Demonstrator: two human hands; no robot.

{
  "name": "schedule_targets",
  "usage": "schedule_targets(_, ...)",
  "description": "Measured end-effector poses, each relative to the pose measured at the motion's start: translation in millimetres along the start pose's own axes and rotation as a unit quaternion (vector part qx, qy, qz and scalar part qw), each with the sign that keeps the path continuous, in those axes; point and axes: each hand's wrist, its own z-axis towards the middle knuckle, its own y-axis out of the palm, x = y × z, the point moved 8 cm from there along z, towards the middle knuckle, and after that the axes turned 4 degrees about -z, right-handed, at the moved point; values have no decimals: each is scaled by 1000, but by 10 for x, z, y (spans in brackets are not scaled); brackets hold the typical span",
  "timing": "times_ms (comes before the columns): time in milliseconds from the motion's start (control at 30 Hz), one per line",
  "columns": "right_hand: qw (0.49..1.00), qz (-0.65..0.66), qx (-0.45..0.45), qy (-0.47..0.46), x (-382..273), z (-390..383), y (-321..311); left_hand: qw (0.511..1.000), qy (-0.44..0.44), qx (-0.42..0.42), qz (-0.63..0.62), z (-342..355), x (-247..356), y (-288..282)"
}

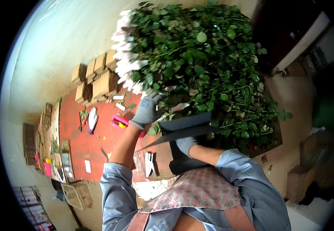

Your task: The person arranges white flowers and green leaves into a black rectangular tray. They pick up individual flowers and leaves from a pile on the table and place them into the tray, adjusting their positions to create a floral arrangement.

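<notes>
My left hand (pixel 146 110), in a grey glove, reaches to the near left edge of a large pile of leafy rose stems (pixel 205 65). Its fingers look stretched toward the leaves, their tips partly lost among them. Pale, white-wrapped flower heads (pixel 126 57) line the pile's left side. A pinkish-white bloom (pixel 179 107) lies just right of that hand. My right hand (pixel 185 145), gloved too, is close to my body at a black folded sheet or stand (pixel 186 122); its fingers are hidden behind the black edge. A white-and-black stapler (pixel 150 164) lies nearby on the red table (pixel 109 144).
Stacked cardboard pieces (pixel 101 82) stand at the back left by the wall. On the table's left lie a white glove (pixel 92 119), red-handled cutters (pixel 83 121) and a pink-and-yellow tool (pixel 119 122). Boxes (pixel 300 181) stand on the floor at the right.
</notes>
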Motion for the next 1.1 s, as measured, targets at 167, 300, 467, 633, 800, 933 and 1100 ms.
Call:
schedule_targets(167, 986, 139, 38, 81, -53, 118, 34, 974, 135, -152, 101, 698, 228, 902)
schedule_targets(300, 980, 175, 52, 80, -83, 108, -78, 923, 55, -303, 231, 861, -3, 1712)
schedule_targets(467, 971, 215, 54, 95, -1, 61, -72, 890, 20, -326, 318, 944, 107, 2093)
schedule_targets(633, 966, 230, 58, 100, -13, 53, -127, 870, -27, -355, 340, 1193, -115, 2138)
schedule_targets(800, 965, 233, 54, 108, 12, 67, -140, 960, -90, -188, 186, 1715, -512, 1669)
schedule_targets(933, 965, 236, 55, 105, -5, 97, -144, 992, 3, -66, 104, 1780, -664, 1456)
schedule_targets(1100, 966, 232, 42, 106, 28, 75, -106, 869, -72, -275, 404, 1480, -721, 2147)
